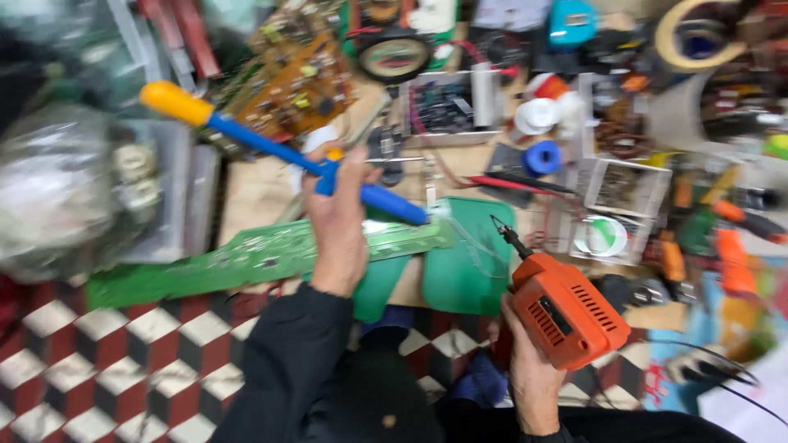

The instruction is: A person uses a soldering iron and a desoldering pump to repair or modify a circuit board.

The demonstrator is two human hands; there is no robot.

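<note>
Left hand (336, 221) is wrapped tight around a blue desoldering pump (283, 152) angled down onto the long green circuit board (246, 258), while the right hand (529, 365) grips an orange soldering gun (562, 308) near the workbench's (263, 184) front edge.

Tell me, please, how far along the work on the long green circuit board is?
Done: nothing that shows; the frame is blurred. In hand: the left hand holds a blue desoldering pump with its tip at the long green circuit board; the right hand grips an orange soldering gun, apart from the board. Left: cannot tell.
</note>
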